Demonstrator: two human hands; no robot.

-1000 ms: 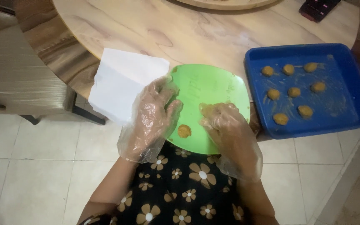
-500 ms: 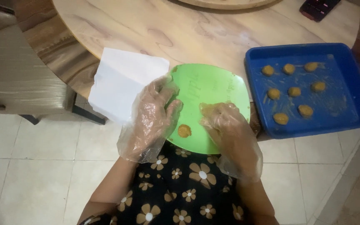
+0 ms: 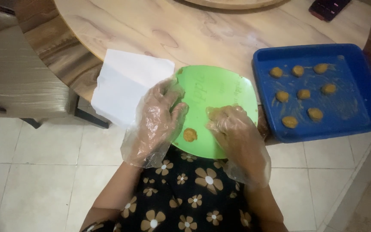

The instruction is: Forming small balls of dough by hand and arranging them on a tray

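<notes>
Now your gloved left hand (image 3: 157, 122) and right hand (image 3: 237, 133) rest open on the green plate (image 3: 220, 92), flanking one flattened dough piece (image 3: 190, 135); shaping looks finished, so lifting it needs gentle fingertips.

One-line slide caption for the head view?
Gloved left hand and right hand rest on a green plate beside one dough round.
</notes>
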